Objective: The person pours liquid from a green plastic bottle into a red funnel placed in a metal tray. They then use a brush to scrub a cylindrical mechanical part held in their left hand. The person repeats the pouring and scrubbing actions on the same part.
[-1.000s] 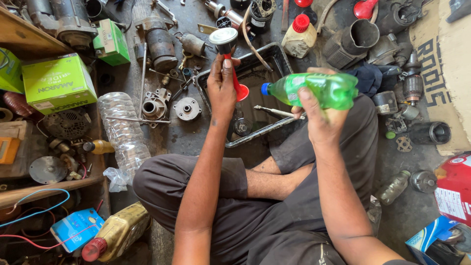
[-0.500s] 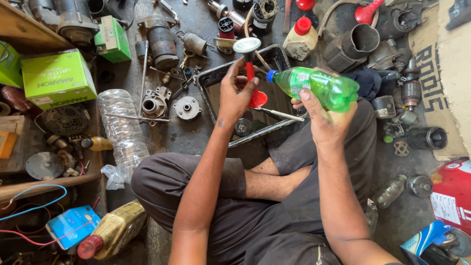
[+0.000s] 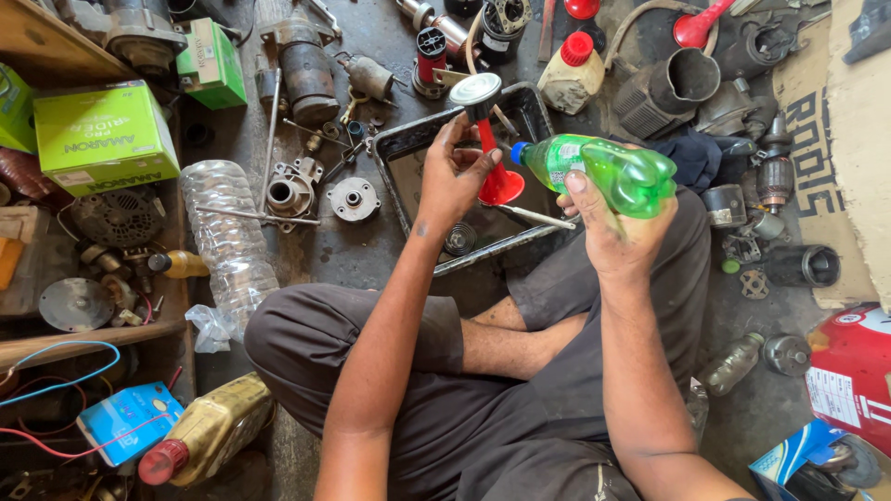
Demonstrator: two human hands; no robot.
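My left hand [image 3: 452,178] grips a red horn-shaped part [image 3: 490,167] with a round metal cap on top, held upright over a black metal tray [image 3: 401,153]. My right hand [image 3: 613,227] holds a green plastic bottle [image 3: 608,170] on its side, with its blue-capped mouth pointing left, right at the red flare of the horn. I sit cross-legged on the floor in dark trousers, and both hands are above my knees.
Motor parts and tools lie all over the floor ahead. A clear crushed bottle [image 3: 225,237] lies at left beside green boxes [image 3: 104,137]. A yellow oil can [image 3: 209,431] sits near my left knee. White red-capped bottle [image 3: 568,72] and a red funnel [image 3: 701,26] stand beyond the tray.
My left hand has brought the red horn to the right, toward the bottle. The bottle's mouth now sits right at the horn's flare.
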